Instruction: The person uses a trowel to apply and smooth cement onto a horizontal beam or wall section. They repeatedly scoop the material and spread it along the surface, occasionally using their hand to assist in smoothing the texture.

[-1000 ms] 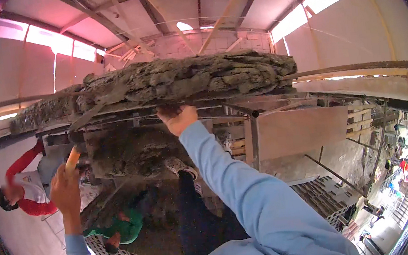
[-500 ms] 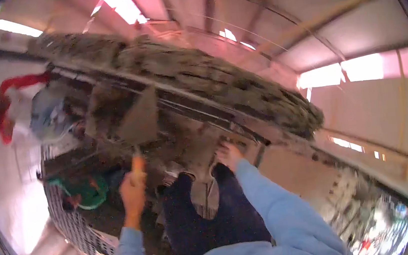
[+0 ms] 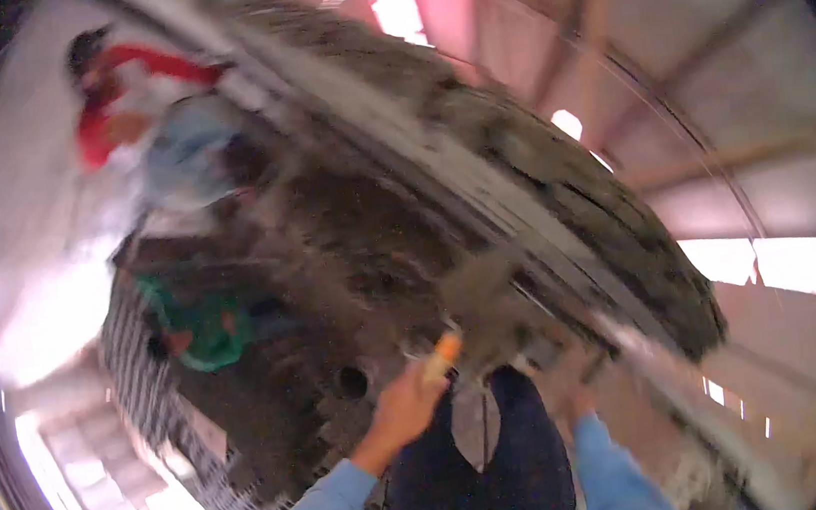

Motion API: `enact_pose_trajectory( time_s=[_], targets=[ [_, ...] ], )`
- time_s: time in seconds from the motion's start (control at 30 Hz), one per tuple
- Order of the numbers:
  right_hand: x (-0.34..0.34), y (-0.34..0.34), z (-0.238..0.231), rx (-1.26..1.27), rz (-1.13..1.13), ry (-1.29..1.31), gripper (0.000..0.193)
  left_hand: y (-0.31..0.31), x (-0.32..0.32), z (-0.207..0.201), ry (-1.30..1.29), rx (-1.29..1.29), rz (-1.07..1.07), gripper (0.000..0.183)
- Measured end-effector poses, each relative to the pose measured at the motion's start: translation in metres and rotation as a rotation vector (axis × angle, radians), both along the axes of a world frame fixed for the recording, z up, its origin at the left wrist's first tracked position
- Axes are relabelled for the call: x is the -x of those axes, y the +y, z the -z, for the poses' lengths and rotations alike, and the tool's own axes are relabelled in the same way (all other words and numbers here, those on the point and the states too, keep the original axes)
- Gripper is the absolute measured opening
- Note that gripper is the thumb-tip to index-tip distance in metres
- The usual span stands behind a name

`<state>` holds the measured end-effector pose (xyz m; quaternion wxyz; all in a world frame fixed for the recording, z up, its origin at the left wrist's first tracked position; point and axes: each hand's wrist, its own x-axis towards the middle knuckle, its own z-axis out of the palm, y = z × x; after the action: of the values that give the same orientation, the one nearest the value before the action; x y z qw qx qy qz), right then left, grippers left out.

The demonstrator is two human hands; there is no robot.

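My left hand (image 3: 407,406) is closed round the yellow-orange handle of a trowel (image 3: 443,355). Its grey blade points away from me, in front of my knees, and blurs into the dark, muddy ground (image 3: 327,254). Beside my right knee is my right hand (image 3: 577,399). Motion smears its fingers, so I cannot make out whether they hold anything. A small block-like shape (image 3: 543,350), also blurred, lies just beyond that hand.
A long heap of grey-brown, clay-like material (image 3: 561,187) lies behind a pale beam (image 3: 438,166) running diagonally. A person in red (image 3: 150,113) bends at the far left; another in green (image 3: 203,324) is nearer. Stacked grey pieces (image 3: 133,357) line the left edge.
The view has swung round. My left hand has brought the trowel rightward, close to my knees. My right hand has drawn back from the ground ahead to beside my right knee.
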<state>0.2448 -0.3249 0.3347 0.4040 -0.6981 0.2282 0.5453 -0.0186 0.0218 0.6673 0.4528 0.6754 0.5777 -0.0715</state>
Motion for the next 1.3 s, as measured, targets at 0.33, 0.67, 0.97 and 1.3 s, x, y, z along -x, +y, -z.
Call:
enact_pose_trajectory(
  time_s=[0.33,0.67,0.97,1.3],
  targets=[
    [0.037,0.149,-0.094,-0.258,-0.017,0.124,0.046,0.035,-0.113,-0.054,-0.118,-0.495,0.122,0.037],
    [-0.006,-0.084,0.031,-0.239,-0.516,-0.358,0.037,0.094,-0.194,-0.124,0.006,-0.836,0.665,0.042],
    [0.026,-0.043,-0.048,0.079,-0.670,-0.341,0.045,0.083,-0.232,-0.104,-0.037,-0.829,0.798,0.042],
    [0.036,-0.030,-0.069,0.087,-0.791,-0.375,0.047,0.088,-0.243,-0.089,-0.047,-0.778,0.867,0.043]
  ],
)
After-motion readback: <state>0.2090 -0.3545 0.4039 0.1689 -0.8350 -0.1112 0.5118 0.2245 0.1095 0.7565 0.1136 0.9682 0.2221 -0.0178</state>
